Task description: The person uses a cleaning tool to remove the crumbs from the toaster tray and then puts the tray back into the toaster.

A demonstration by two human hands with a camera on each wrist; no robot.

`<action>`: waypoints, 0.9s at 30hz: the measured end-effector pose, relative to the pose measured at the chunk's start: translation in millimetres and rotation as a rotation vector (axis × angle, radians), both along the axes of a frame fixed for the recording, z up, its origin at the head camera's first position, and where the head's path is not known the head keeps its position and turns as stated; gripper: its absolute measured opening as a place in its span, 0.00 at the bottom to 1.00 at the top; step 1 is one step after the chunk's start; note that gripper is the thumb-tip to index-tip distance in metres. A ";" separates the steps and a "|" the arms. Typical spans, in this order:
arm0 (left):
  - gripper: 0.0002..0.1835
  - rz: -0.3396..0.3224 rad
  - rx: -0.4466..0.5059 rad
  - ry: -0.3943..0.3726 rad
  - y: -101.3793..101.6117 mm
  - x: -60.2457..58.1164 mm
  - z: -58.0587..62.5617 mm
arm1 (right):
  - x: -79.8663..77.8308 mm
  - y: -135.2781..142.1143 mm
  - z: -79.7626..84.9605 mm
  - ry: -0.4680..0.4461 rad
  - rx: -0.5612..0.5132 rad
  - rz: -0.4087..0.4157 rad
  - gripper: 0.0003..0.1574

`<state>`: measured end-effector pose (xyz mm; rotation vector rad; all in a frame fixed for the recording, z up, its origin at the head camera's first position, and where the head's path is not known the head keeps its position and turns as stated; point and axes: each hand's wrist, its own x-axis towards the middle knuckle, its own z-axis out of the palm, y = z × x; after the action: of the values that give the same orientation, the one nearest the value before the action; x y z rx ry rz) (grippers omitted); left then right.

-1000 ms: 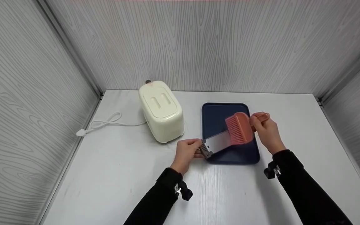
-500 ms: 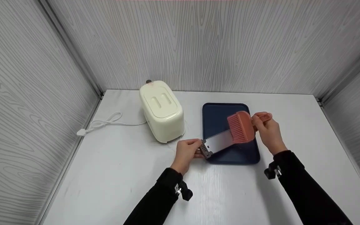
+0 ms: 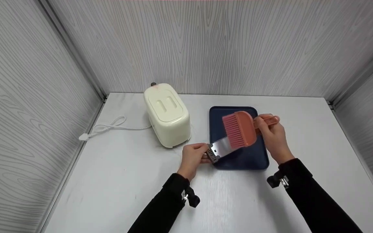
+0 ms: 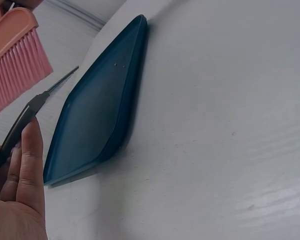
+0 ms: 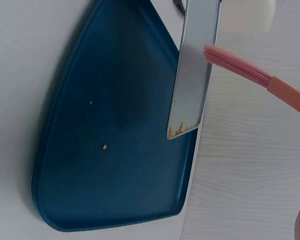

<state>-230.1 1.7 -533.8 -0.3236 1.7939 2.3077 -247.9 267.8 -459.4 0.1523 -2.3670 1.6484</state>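
A white cord (image 3: pixel 108 126) lies well left of a blue tray (image 3: pixel 253 160), and a cream toaster (image 3: pixel 167 113) stands nearer, to the tray's left. A person's left hand (image 3: pixel 193 158), at the tray's near-left corner, pinches the grey end of a metal plate (image 3: pixel 222 148) angled above the tray, crumbs (image 5: pixel 182 130) at its far end. A coral brush (image 3: pixel 245 129) is held above the tray, bristles over the plate, its handle gripped by the right hand (image 3: pixel 274 139) at the tray's right edge.
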 end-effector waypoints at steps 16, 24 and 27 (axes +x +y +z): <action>0.15 -0.014 0.005 -0.006 -1.6 -0.1 5.0 | 9.8 -27.0 -14.4 -0.028 -0.156 0.167 0.19; 0.14 -0.015 0.011 -0.006 -0.4 -0.3 4.3 | 7.7 -16.4 -19.1 -0.051 -0.088 0.130 0.22; 0.14 -0.014 0.008 -0.005 -0.3 0.1 3.9 | 6.8 -11.5 -22.6 -0.064 -0.068 0.109 0.23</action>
<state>-230.1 1.4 -529.9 -0.3144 1.7781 2.3025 -241.1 256.4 -481.9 0.2228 -2.3843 1.8067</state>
